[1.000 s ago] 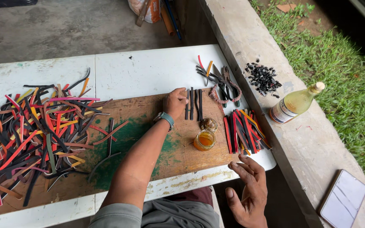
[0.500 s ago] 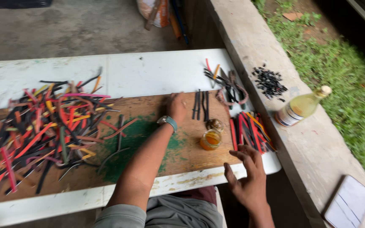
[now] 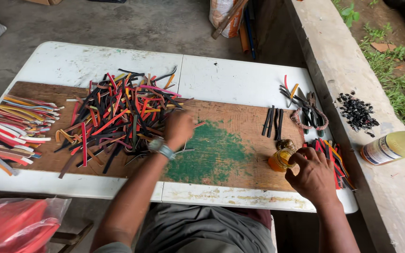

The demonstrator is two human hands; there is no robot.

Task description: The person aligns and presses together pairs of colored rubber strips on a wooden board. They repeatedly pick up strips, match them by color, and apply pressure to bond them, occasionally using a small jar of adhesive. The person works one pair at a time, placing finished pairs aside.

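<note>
1. My left hand [image 3: 179, 129] is curled, fingers drawn together at the near edge of the loose heap of coloured strips [image 3: 118, 115]. I see only its back, so I cannot tell whether it pinches a strip or merely rests on them. A watch [image 3: 161, 149] sits on that wrist.

2. My right hand [image 3: 312, 173] is cupped beside the small amber jar [image 3: 280, 160], thumb and forefinger touching its rim, as though steadying it. I judge it a light touch, not a full grip.

3. The jar stands on the brown board [image 3: 230, 126], just right of a patch of green paint [image 3: 212, 152], within easy reach of that hand.

4. Just right of the jar lies a tidy bundle of red, orange and black strips [image 3: 336, 157], partly under my right hand. Above it, three black strips [image 3: 273, 122] lie side by side, apart from the heap.

5. Further back are pliers and a few strips [image 3: 305, 100], near the bench [image 3: 240, 77] edge.

6. On the far left, another sorted stack [image 3: 12, 129] lies with ends aligned, suggesting the piles are kept apart by kind.

7. On the concrete ledge [image 3: 390, 197] to the right sit a heap of small black bits [image 3: 356, 111] and a bottle of yellowish liquid [image 3: 394, 146] on its side.
</note>
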